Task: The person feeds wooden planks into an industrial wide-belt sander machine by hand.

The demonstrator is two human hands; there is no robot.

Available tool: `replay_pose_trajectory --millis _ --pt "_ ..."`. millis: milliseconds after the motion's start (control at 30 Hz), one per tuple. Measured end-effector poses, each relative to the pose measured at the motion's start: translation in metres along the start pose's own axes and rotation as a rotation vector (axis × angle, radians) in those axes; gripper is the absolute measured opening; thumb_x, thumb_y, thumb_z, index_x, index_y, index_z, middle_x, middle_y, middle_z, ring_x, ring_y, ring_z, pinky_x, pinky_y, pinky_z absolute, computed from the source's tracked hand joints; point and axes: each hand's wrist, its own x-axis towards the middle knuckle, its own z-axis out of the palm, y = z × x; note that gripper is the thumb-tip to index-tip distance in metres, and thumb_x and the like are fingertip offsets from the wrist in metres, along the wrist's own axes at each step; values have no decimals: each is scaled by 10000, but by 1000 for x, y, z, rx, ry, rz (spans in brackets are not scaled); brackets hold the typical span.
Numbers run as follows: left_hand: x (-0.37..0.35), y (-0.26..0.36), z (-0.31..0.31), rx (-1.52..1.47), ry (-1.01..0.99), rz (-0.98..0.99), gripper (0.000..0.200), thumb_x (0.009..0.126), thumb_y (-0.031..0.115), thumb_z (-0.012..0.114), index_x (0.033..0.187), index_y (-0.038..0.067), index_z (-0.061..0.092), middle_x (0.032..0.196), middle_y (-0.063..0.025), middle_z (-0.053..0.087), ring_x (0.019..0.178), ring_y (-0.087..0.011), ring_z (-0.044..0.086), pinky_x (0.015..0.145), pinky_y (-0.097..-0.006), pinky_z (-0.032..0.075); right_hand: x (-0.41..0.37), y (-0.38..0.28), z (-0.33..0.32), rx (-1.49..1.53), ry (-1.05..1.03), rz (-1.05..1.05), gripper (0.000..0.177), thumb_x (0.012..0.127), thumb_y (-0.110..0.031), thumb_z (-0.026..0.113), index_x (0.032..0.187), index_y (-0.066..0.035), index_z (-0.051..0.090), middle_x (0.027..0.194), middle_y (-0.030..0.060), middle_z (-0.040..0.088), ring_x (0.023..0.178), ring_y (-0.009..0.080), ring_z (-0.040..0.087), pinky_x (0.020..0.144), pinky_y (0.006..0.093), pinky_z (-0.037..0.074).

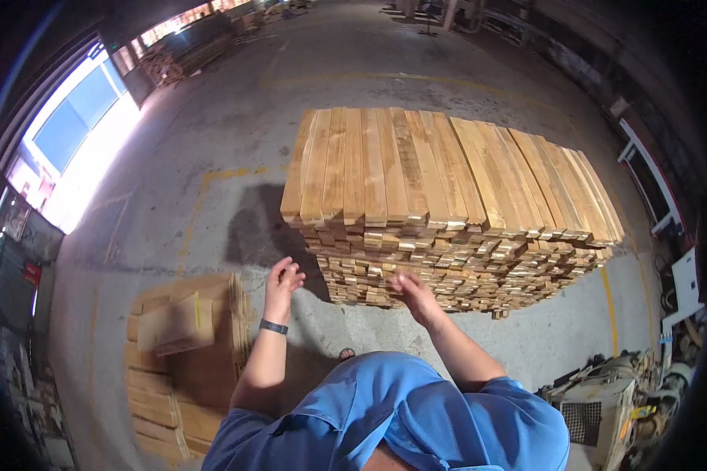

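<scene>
The stack of planks (463,271) stands on the concrete floor (204,102), its top boards (377,169) laid side by side and lengthwise, probably so that each layer bears evenly on the one below. Board ends make up its near face, some jutting out. Off the stack's near left corner hangs the left hand (282,278), empty, fingers loosely bent and apart. The right hand (410,289) is blurred before the near face — I cannot tell whether its fingers are apart or together, or touch wood. A lower pile (151,404) sits left of the person; machinery (597,408) stands right, beyond a yellow line (608,306) that seemingly keeps floor areas separate.
</scene>
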Motion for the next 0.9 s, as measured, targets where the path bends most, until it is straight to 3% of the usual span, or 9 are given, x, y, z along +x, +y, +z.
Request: replay_pose_trajectory --millis 67,267,367,400,467,600,667,767,900 --pt "34 22 0 29 20 61 424 990 245 614 1347 39 511 1123 -50 577 941 -146 622 799 -283 536 44 -11 28 158 46 -35 556 969 -397 617 1347 -11 481 1202 146 629 1157 251 583 1029 420 448" --pt "110 45 7 -24 9 112 480 981 284 624 1375 46 487 1191 -54 546 1042 -162 565 848 -323 525 119 -44 81 505 168 7 577 954 -422 634 1336 -18 481 968 123 591 1101 291 578 1045 494 445" --pt "135 50 10 32 -3 82 499 979 303 624 1383 43 489 1219 -62 561 1046 -157 565 834 -311 514 123 -63 101 470 296 -7 541 945 -412 653 1319 -44 520 1058 176 509 1057 328 579 976 479 508" --pt "141 52 13 94 -5 72 504 976 312 626 1376 33 499 1220 -69 573 1049 -153 567 830 -309 510 121 -69 109 482 340 -25 496 956 -374 649 1293 -30 529 1069 204 539 951 309 626 783 385 571" --pt "150 57 14 227 -11 54 516 970 328 631 1364 15 520 1222 -83 596 1056 -146 571 821 -304 503 129 -64 103 454 345 -22 501 953 -355 655 1306 -24 527 1077 196 537 945 302 625 798 386 576" --pt "168 41 10 468 25 252 482 942 318 654 1255 -45 601 1198 -154 622 1091 -224 583 900 -344 474 132 -59 101 474 336 -46 467 946 -285 669 1307 -24 527 1145 220 446 1024 338 596 859 419 590" --pt "167 40 9 532 92 331 453 915 306 673 1176 -63 648 1173 -214 610 1116 -317 574 962 -391 446 130 -57 101 451 340 -45 465 946 -278 668 1300 -16 521 1069 202 472 982 337 611 864 419 590" --pt "158 46 11 537 107 337 443 904 296 679 1169 -59 654 1145 -219 599 1094 -343 574 967 -399 440 122 -59 106 474 341 -30 427 943 -263 671 1259 -12 533 899 154 505 868 318 636 886 432 579" --pt "145 45 9 402 118 222 411 927 261 667 1168 -71 640 1118 -177 586 1064 -290 584 938 -371 452 114 -48 102 512 286 -27 378 943 -259 672 1203 -19 540 797 118 541 851 284 639 921 424 552"
